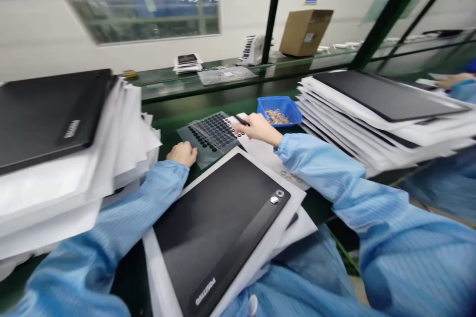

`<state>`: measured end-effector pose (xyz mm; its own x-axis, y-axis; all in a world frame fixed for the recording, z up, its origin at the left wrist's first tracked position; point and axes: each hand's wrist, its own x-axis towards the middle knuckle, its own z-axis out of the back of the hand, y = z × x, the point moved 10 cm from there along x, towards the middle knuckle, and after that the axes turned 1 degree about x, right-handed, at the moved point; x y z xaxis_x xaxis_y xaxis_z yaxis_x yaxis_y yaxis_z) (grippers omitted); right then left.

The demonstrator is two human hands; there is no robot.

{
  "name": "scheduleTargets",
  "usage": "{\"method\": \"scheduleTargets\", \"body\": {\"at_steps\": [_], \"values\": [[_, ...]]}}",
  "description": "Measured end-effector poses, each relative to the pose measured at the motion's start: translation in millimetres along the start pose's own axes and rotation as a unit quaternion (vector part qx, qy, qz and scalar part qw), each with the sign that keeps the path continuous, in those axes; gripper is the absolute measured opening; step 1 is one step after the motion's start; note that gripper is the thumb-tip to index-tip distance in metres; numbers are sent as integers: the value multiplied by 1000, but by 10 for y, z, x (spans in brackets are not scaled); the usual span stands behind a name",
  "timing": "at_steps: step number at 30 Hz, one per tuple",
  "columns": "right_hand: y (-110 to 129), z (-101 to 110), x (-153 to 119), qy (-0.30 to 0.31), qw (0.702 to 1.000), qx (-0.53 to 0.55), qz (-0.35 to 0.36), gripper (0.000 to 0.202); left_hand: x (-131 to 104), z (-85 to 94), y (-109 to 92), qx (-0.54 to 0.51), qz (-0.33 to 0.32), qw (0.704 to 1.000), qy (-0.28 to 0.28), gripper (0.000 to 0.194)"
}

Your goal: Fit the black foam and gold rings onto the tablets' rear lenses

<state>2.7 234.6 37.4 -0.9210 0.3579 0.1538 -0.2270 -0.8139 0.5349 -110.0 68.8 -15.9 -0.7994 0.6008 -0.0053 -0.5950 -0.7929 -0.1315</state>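
My right hand (259,129) is closed around a slim black pen-like tool (241,120), over a clear sheet of black ring stickers (213,132). At that sheet's left edge rests my left hand (183,153), its fingers curled, with nothing visible in them. In front of me lies a black tablet back cover (219,228), lettered POSITIVO, on white foam sheets (297,198). Near its right corner are a round camera ring (280,193) and a small shiny piece (274,200). A white sheet (264,153) with a few small rings lies under my right forearm.
A blue bin (279,109) of small metallic parts stands behind my right hand. Tall stacks of covers and foam rise at left (52,114) and right (386,99). A shelf behind bears a cardboard box (307,32). A co-worker's hand (453,80) shows at far right.
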Motion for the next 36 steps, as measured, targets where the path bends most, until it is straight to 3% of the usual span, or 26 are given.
{"method": "scheduleTargets", "body": {"at_steps": [3, 5, 6, 8, 10, 12, 16, 25, 30, 33, 36], "values": [[-338, 461, -409, -100, 987, 108, -63, 63, -116, 168, -321, -22, -94, 995, -16, 16], [-616, 542, -778, -123, 966, 189, -122, 68, -323, 254, -643, -56, -201, 978, -11, 15], [-739, 505, -959, -119, 953, 236, -149, 68, -479, 276, -828, -84, -275, 958, -1, 17], [-905, 370, -1269, -109, 922, 325, -180, 64, -869, 275, -1152, -144, -432, 890, 30, 24], [-993, 250, -1485, -118, 899, 375, -192, 60, -1173, 197, -1297, -171, -524, 833, 58, 31], [-1049, 177, -1612, -145, 887, 388, -203, 57, -1298, 38, -1324, -154, -546, 820, 76, 36], [-1103, 134, -1674, -206, 878, 378, -210, 53, -1350, -157, -1316, -119, -538, 832, 68, 39], [-1093, 131, -1628, -216, 898, 321, -209, 47, -1346, -181, -1329, -110, -544, 831, 39, 41], [-1086, 122, -1660, -209, 866, 408, -198, 54, -1324, -180, -1326, -116, -543, 830, 56, 40], [-911, 114, -1731, -205, 847, 464, -157, 48, -1355, -102, -1394, -133, -537, 830, 70, 37], [-721, -37, -1801, -167, 826, 518, -146, 42, -1428, -85, -1527, -144, -531, 827, 114, 33]]}}
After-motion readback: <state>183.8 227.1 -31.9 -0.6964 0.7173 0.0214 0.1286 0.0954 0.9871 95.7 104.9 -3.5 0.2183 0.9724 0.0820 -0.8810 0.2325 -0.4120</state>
